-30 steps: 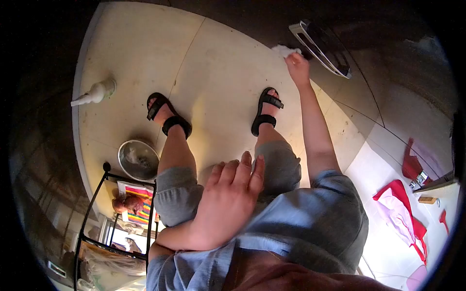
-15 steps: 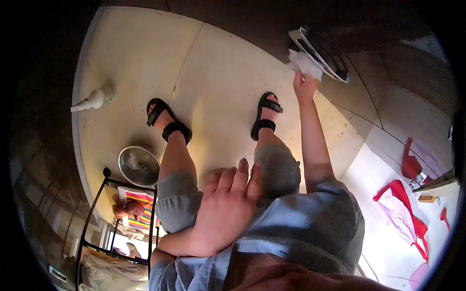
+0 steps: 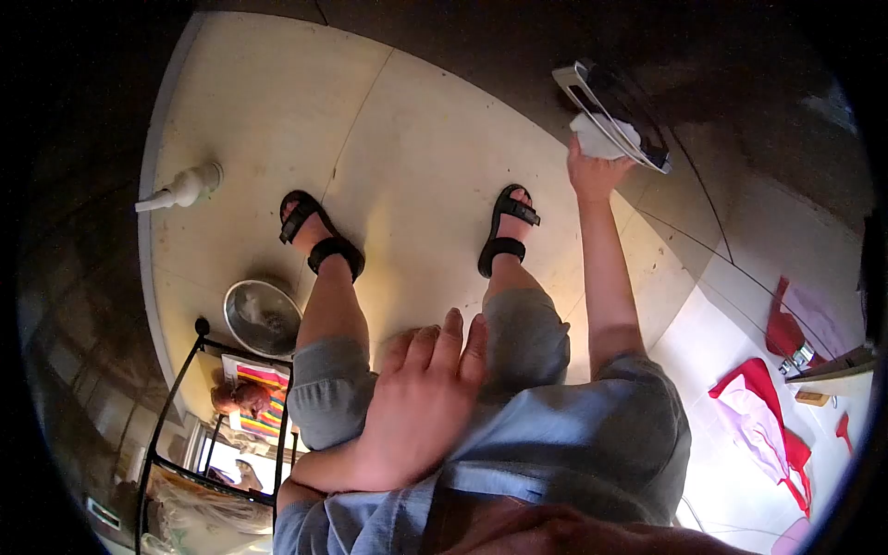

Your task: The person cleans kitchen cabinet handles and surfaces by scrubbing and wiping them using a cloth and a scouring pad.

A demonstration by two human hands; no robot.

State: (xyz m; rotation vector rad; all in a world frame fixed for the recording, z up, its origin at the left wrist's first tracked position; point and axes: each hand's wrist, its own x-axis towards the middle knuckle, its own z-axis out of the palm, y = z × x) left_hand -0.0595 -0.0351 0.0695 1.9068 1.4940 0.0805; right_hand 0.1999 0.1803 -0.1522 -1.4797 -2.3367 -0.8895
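My right hand (image 3: 599, 171) is at the end of an outstretched arm and holds a white cloth (image 3: 603, 136). The cloth lies against a silver handle (image 3: 606, 116) on a dark panel, partly behind its bar. Most of the right fingers are hidden by the cloth and the back of the hand. My left hand (image 3: 427, 402) rests in front of my body, near my lap, back upward. Its fingers are stretched out, and nothing is in it.
A white bottle with a nozzle (image 3: 190, 187) lies on the pale floor (image 3: 416, 139). Beside my leg are a metal bowl (image 3: 262, 317) and a black metal rack (image 3: 165, 416) with a striped item (image 3: 264, 398). Red and pink fabric (image 3: 763, 416) is at the right.
My right hand has moved slightly right and toward me, taking the white cloth further along the handle and behind its bar. My left hand has shifted slightly left.
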